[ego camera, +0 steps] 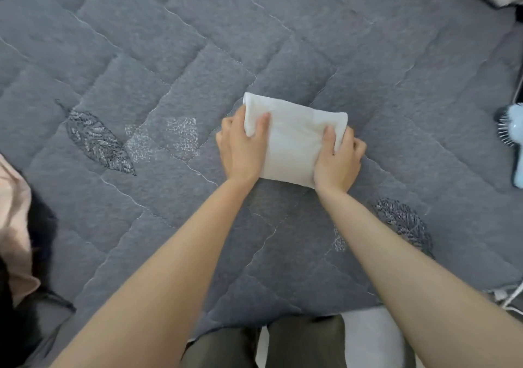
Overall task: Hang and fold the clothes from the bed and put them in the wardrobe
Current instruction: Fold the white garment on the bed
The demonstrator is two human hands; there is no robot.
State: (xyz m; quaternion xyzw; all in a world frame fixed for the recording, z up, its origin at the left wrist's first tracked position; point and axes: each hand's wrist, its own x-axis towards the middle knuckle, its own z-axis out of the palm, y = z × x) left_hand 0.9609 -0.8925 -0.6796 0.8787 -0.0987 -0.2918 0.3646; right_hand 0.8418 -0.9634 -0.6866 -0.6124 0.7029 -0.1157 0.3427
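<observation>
The left hand [240,146] and right hand [338,161] were clamped on the two short ends of a folded white cloth [294,141], thumbs laid on top. Its long axis was set crosswise between them, equally near both, flat on the grey quilted bed [169,56].
</observation>
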